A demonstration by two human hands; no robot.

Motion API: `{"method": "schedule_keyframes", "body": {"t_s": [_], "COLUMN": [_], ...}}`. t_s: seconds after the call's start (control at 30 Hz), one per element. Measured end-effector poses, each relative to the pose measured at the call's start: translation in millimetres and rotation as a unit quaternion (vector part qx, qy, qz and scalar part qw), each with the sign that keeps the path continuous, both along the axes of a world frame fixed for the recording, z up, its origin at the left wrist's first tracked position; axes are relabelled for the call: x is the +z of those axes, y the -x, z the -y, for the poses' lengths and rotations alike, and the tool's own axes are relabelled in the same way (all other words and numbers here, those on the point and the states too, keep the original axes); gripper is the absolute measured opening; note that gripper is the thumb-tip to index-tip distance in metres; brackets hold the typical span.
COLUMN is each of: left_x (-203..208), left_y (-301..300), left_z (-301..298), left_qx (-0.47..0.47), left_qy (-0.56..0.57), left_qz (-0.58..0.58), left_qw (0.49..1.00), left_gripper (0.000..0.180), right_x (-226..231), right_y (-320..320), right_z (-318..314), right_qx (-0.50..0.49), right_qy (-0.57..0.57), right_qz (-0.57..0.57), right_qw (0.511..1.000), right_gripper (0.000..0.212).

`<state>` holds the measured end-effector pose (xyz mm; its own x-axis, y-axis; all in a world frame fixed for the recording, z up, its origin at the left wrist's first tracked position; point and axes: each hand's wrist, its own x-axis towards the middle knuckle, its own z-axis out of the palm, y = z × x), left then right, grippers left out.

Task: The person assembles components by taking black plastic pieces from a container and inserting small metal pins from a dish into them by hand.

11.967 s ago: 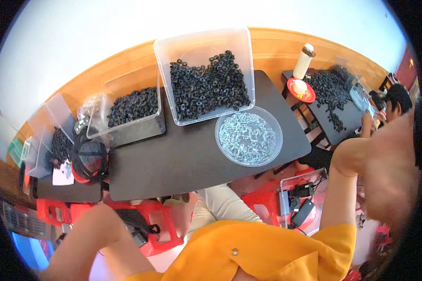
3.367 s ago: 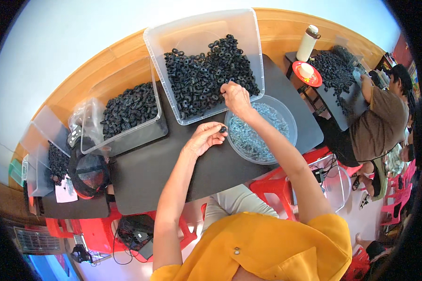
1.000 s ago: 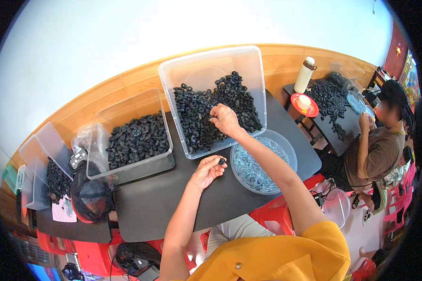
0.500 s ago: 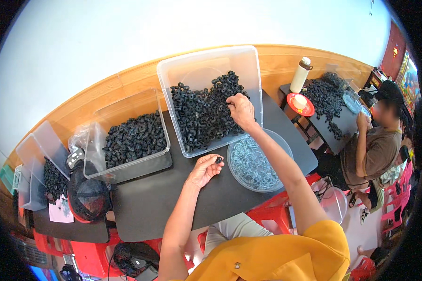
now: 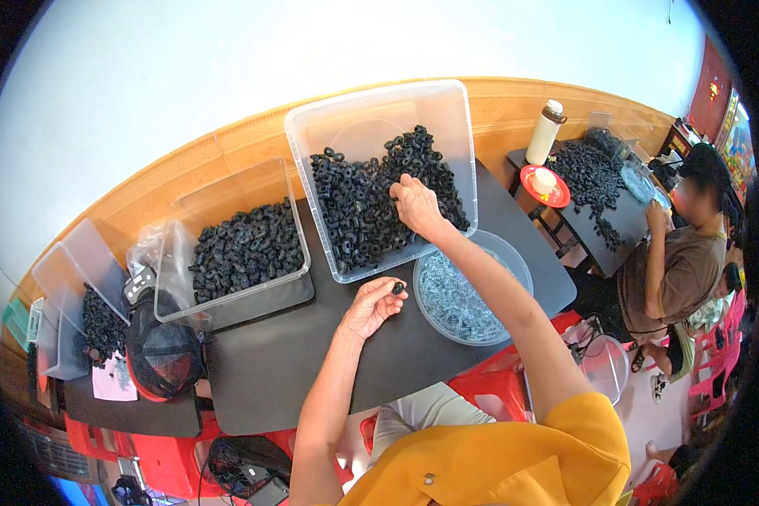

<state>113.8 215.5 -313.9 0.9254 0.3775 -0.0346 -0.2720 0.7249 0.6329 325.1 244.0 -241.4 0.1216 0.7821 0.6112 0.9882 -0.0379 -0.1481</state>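
Observation:
My left hand is closed over the dark table, with a small black plastic part pinched between thumb and forefinger. Inside the tilted clear plastic bin my right hand reaches onto a heap of small black ring-like parts. Its fingers are bent and drawn together; whether a part is between the tips is hidden. Below my right forearm stands a round clear tub of small pale, see-through pieces.
Left of the bin, another clear box holds black parts; a black mesh cap lies beside it. Farther right are a cream bottle, a red plate and a co-worker at a second table. Red stools stand below the table edge.
My right hand has shifted left and slightly down across the black parts in the bin. My left hand keeps its pinch on the small part, nearly unmoved.

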Motion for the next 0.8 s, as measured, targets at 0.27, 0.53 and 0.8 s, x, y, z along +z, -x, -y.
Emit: {"method": "schedule_keyframes", "body": {"t_s": [0.27, 0.53, 0.8], "left_x": [1.1, 0.6, 6.5], "left_y": [1.0, -2.7, -7.7], "left_z": [2.8, 10.4, 17.6], "left_qx": [0.005, 0.054, 0.071], "left_qy": [-0.003, 0.005, 0.006], "left_qz": [-0.007, 0.000, 0.001], "left_qw": [1.000, 0.999, 0.997], "left_gripper": [0.023, 0.021, 0.021], "right_x": [13.5, 32.5, 15.6], "right_y": [1.6, 17.8, 23.5], "right_z": [17.6, 93.3, 134.4], "right_qx": [0.061, 0.260, 0.278], "right_qy": [-0.031, 0.050, 0.074], "right_qz": [-0.216, -0.679, -0.766], "right_qw": [0.974, 0.685, 0.575], "right_gripper": [0.013, 0.021, 0.017]}}
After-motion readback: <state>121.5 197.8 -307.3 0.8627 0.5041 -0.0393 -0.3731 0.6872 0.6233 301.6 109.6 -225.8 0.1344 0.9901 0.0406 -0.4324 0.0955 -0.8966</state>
